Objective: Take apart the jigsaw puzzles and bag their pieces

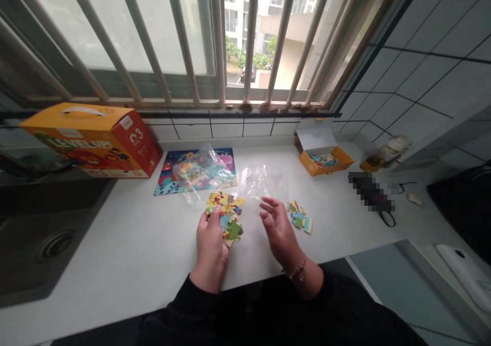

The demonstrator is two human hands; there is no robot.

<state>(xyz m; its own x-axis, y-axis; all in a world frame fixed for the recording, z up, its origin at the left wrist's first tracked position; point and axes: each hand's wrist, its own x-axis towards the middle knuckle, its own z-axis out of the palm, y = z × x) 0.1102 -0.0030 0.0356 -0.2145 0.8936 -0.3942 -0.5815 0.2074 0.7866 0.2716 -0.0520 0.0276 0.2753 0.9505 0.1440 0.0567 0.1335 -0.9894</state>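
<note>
My left hand (210, 241) rests on the white counter (134, 243) with its fingers closed over a heap of colourful jigsaw pieces (227, 210). A green piece (233, 230) lies at the heap's near edge beside my thumb. Just right of the heap, my right hand (279, 228) hovers with its fingers spread and nothing in it. A small joined cluster of pieces (299, 216) lies to the right of that hand. A clear empty plastic bag (263, 181) lies flat behind my right hand.
A puzzle board (166, 174) with a clear bag of pieces (197, 171) on it lies at the back. A large orange box (94, 138) stands at back left beside a sink (42, 233). A small open orange box (325, 157) sits at back right.
</note>
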